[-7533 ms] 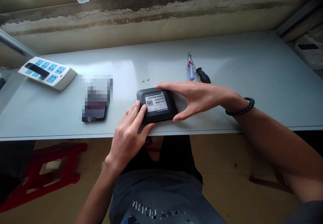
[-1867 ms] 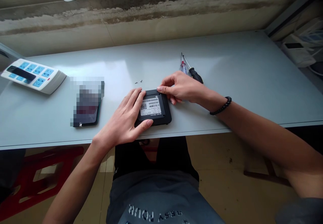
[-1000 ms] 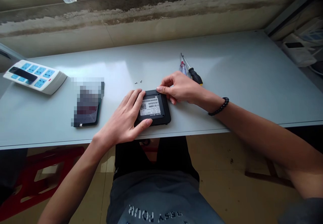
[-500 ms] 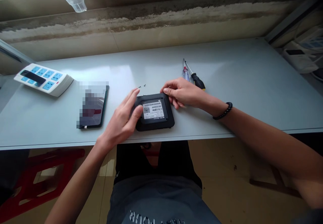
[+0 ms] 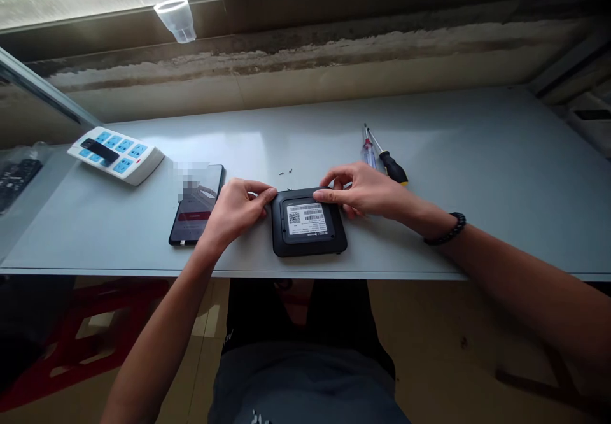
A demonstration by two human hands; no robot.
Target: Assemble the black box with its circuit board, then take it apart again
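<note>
A black box (image 5: 309, 223) with rounded corners and a white printed label lies flat near the table's front edge. My left hand (image 5: 241, 211) pinches its far left corner between thumb and fingers. At the far right part of the box, my right hand (image 5: 365, 190) has its thumb on top and its fingers curled over the far edge, partly hidden. Small dark screws (image 5: 286, 172) lie just beyond the box. Two screwdrivers, one with a clear handle (image 5: 369, 155) and one with a black and yellow handle (image 5: 393, 168), rest beyond my right hand.
A phone (image 5: 195, 211) lies left of my left hand. Farther left on the table (image 5: 458, 156) stands a white power strip (image 5: 131, 169) with a black object on it. A clear plastic cup (image 5: 177, 20) is by the window. A red stool (image 5: 119, 335) stands below.
My left hand has gone from spread fingers over the box's left side to a pinch at its far left corner. My right thumb has come onto the box's top. The view has shifted.
</note>
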